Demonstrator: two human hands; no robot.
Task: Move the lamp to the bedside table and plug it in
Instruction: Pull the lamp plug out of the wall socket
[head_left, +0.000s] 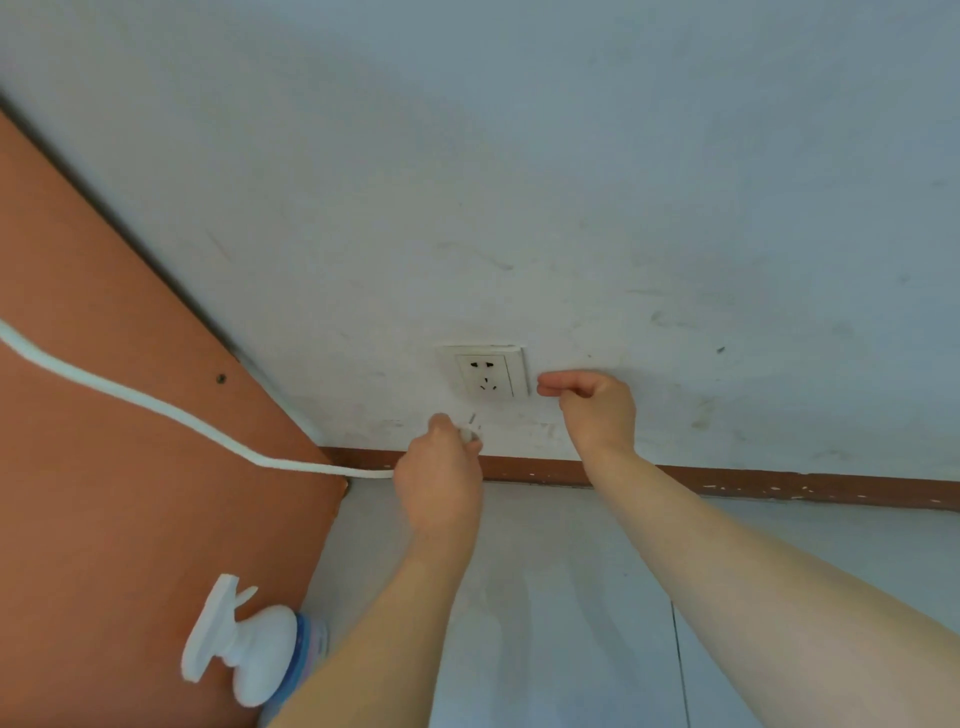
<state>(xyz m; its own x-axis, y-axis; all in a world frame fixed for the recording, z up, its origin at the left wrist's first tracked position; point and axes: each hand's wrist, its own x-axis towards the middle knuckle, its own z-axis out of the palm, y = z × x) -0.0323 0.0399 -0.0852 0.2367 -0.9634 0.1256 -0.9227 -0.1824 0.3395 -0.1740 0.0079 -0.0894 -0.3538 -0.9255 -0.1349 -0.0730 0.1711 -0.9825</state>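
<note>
Holding the white plug (471, 432) pinched in its fingertips, left hand (439, 475) sits just below the wall socket (485, 372), at about 7 o'clock from it. Plug prongs point up toward the socket but are clear of it, not inserted. Left fingers are curled closed around the plug body; thumb side is hidden, exact grip can't be told.

White cord (156, 410) runs from that hand out toward 9–10 o'clock, crossing the reddish-brown panel (130, 467) and leaving the frame at the left edge. Lamp body is out of shot; only cord and plug show.

Right hand (592, 402) is at 3 o'clock of the socket, fingertips just beside the faceplate's right edge; whether they touch it can't be told. Fingers loosely bent, thumb and forefinger close together, nothing in it.

Socket is a white faceplate with a two-slot set above a three-slot set, mounted low on a scuffed pale wall (571, 182). Brown skirting board (779, 486) runs along the wall base below both hands, grey floor (571, 623) under that.

At 7 o'clock of the frame, a white clip-like plastic piece (236, 642) sits against the panel, something blue-striped behind it, unclear what.
</note>
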